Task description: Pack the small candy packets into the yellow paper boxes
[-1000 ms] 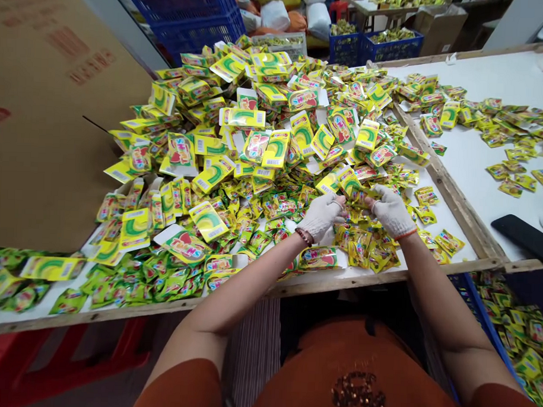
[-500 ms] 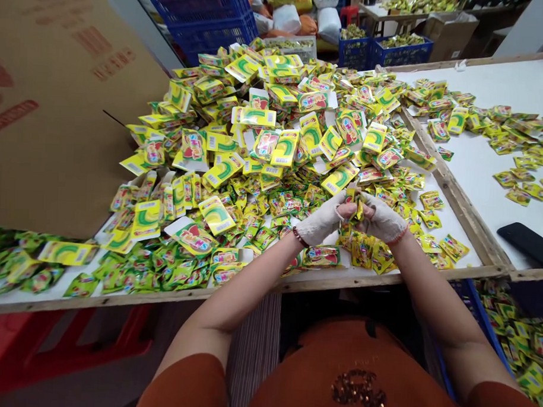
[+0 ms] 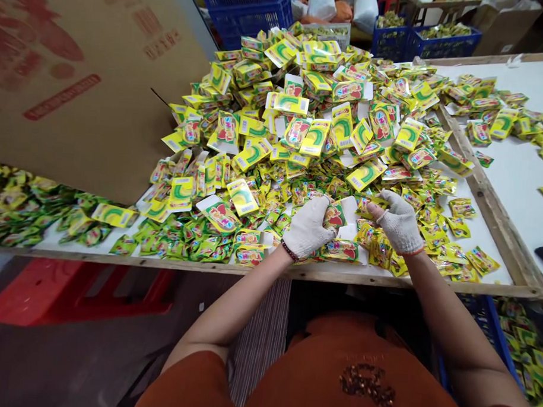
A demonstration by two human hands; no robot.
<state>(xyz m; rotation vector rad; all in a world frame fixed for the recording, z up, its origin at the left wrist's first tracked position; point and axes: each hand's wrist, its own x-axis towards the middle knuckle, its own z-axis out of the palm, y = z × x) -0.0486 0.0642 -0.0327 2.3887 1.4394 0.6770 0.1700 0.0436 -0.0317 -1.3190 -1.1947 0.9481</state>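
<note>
Carton (image 3: 337, 216), centre frame near the bench (image 3: 384, 278) edge: left hand (image 3: 307, 231) grip clenched around it; right hand (image 3: 401, 224) grip pinching a sachet (image 3: 368, 202).

Carton (image 3: 336, 216) half hidden by the left hand (image 3: 307, 228); cardboard box (image 3: 92, 102) cropped top-left.

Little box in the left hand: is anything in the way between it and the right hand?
Nothing visible blocks it. The left hand holds the little box, its white flap open toward the right hand, which pinches a sachet just beside the flap.
</note>
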